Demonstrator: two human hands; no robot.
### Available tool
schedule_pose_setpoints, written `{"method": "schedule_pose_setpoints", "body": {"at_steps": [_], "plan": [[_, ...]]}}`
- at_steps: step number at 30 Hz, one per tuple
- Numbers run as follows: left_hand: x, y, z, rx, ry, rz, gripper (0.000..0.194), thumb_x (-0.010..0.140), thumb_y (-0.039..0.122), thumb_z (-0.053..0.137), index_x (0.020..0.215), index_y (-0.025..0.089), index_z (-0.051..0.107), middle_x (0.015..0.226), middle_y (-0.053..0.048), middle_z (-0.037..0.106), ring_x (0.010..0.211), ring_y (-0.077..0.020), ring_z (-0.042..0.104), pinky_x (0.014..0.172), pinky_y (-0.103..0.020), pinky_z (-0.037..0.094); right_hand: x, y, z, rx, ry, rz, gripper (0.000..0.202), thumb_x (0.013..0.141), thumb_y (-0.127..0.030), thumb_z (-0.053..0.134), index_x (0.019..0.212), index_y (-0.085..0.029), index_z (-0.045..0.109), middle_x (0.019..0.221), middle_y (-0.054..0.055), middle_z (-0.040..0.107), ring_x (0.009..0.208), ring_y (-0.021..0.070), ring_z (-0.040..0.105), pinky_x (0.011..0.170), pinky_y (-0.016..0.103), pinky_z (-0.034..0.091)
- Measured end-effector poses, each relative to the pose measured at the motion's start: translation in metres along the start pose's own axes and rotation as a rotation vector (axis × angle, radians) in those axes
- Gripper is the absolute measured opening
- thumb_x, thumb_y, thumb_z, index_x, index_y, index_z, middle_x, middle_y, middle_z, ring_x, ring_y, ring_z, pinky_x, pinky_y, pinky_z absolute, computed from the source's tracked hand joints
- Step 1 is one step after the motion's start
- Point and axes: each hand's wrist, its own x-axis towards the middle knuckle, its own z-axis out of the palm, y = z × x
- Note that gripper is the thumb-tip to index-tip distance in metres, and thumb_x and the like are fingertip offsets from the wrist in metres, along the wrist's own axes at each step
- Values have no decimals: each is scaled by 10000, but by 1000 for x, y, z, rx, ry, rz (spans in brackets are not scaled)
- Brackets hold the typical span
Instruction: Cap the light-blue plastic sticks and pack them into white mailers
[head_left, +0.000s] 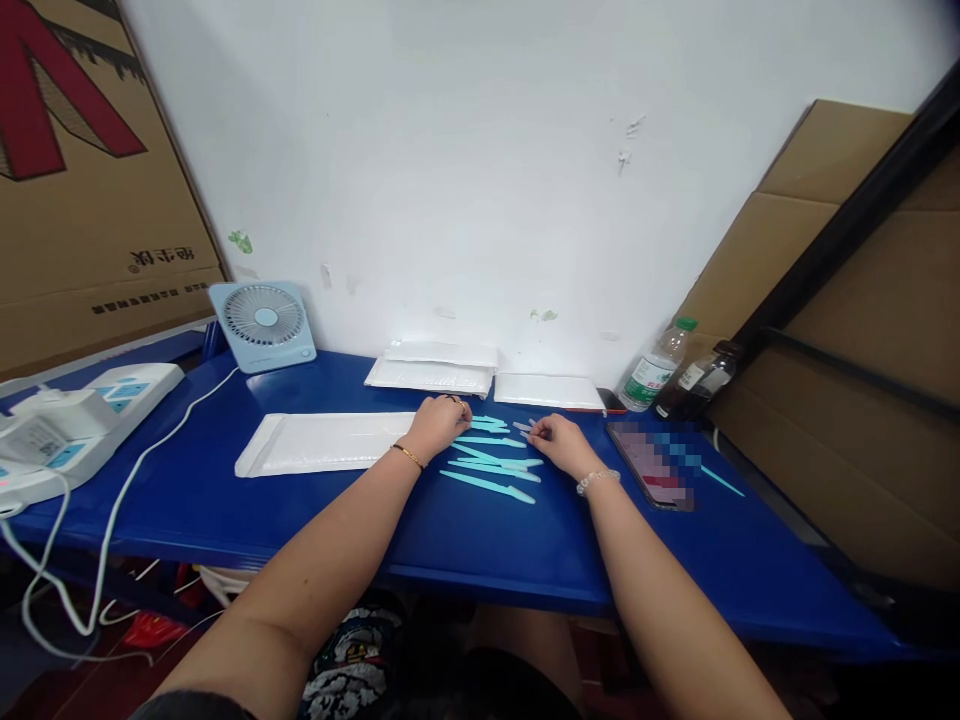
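Several turquoise eyebrow razors [491, 483] lie in a loose row on the blue table, mostly pointing sideways. At their upper left ends is my left hand [439, 425], its fingers curled over the end of a razor [489, 424]; the fingertips are partly hidden. Across from it, my right hand [555, 440] has thumb and fingers pinched together at a small translucent strip [523, 428], which looks like a clear blade cover. A white padded mailer [319, 445] lies flat beside my left hand, its right end behind the wrist.
More white mailers [431, 375] rest along the wall, some stacked. A phone [649, 465], a green-capped bottle [654, 370] and a dark bottle [694, 385] are at the right. On the left are a small fan [266, 325] and a corded power strip [150, 385].
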Motion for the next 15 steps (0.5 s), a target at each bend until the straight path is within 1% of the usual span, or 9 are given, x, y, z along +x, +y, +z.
{"method": "schedule_pose_setpoints", "body": {"at_steps": [3, 8, 12, 15], "plan": [[-1, 2, -1, 14, 11, 27, 188, 844, 250, 481, 816, 217, 664, 864, -30, 674, 854, -197, 582, 724, -296, 357, -1, 1, 2, 54, -37, 26, 95, 721, -265, 615, 732, -174, 636, 783, 31, 606, 686, 142, 564, 629, 242, 418], [-1, 2, -4, -20, 56, 65, 213, 854, 217, 435, 800, 198, 640, 883, -42, 677, 871, -189, 582, 731, -286, 350, -1, 5, 4, 147, -87, 38, 99, 712, -269, 629, 741, -174, 622, 719, 17, 626, 635, 136, 568, 582, 233, 410], [-2, 2, -6, -72, 18, 86, 212, 862, 213, 410, 813, 205, 616, 840, -9, 685, 779, -168, 598, 712, -275, 350, -2, 3, 3, 172, -80, 54, 98, 683, -253, 655, 731, -179, 613, 698, 6, 635, 627, 131, 571, 578, 227, 413], [-2, 2, -6, -96, -4, 77, 225, 868, 229, 397, 810, 209, 613, 846, 3, 692, 762, -164, 603, 721, -275, 345, -2, 1, 1, 212, -97, 76, 135, 659, -232, 669, 774, -174, 627, 677, -1, 633, 604, 121, 564, 574, 222, 418]]}}
